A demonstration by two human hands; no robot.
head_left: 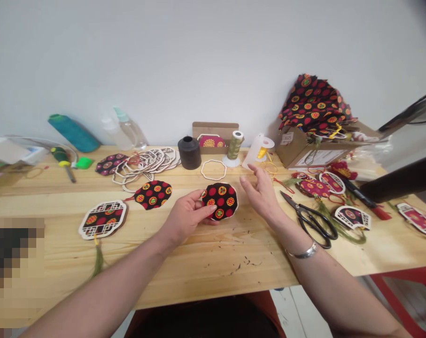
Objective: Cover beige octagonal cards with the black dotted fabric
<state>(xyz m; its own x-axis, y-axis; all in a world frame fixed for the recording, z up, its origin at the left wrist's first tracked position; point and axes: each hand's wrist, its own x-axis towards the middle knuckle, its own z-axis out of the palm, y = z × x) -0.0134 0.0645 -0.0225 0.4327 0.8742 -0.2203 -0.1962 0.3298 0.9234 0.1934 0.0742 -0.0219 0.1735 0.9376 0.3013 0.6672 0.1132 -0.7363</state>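
My left hand (189,211) pinches the left edge of a fabric-covered piece (226,201), black with red and yellow flowers and a pale rim. To its right, my right hand (258,190) is raised with its fingers apart, touching nothing. Behind the held piece lies a thin pale octagonal frame (213,162). Left of my left hand rests a similar black floral piece (152,195) with a red cord. Further left is a piece with a white lattice frame (103,219) and a green tassel.
Black scissors (309,217) lie beside my right forearm. Wooden frames (159,159), a black spool (189,152) and a green thread spool (235,144) stand or lie at the back. A cardboard box (293,149) with floral fabric is at the back right.
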